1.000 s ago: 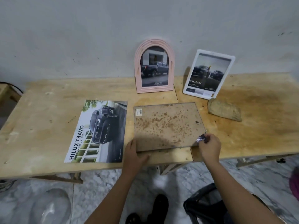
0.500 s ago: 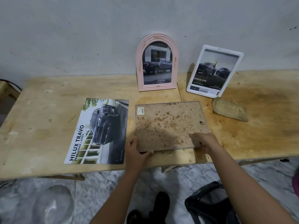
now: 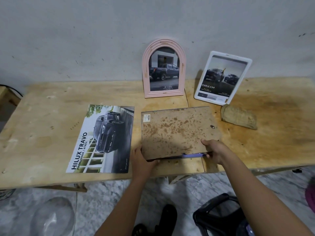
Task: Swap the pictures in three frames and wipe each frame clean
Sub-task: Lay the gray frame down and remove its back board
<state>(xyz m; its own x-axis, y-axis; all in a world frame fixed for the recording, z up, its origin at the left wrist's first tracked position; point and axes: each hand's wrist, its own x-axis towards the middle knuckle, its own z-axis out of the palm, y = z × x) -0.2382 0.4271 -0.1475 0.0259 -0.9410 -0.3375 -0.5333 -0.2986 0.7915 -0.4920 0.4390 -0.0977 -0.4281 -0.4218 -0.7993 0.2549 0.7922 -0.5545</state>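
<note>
A stained brown backing board (image 3: 177,132) of a clip frame lies face down near the table's front edge, its near edge lifted a little. My left hand (image 3: 140,158) grips its near left corner. My right hand (image 3: 215,150) grips its near right edge, thumb on top, with a purple strip (image 3: 193,155) showing under that edge. A loose truck poster (image 3: 104,138) lies flat to the left. A pink arched frame (image 3: 164,69) and a white rectangular frame (image 3: 222,77) lean on the wall behind, each holding a truck picture.
A folded tan cloth (image 3: 238,118) lies right of the board on the wooden table (image 3: 42,126). Below the table are a marble floor, a clear round object (image 3: 52,217) at left and a black chair (image 3: 219,217) at right.
My right hand moved from the board's right corner onto its near right edge and took hold. The board's near edge has come up slightly, exposing the purple strip. The view shifted slightly.
</note>
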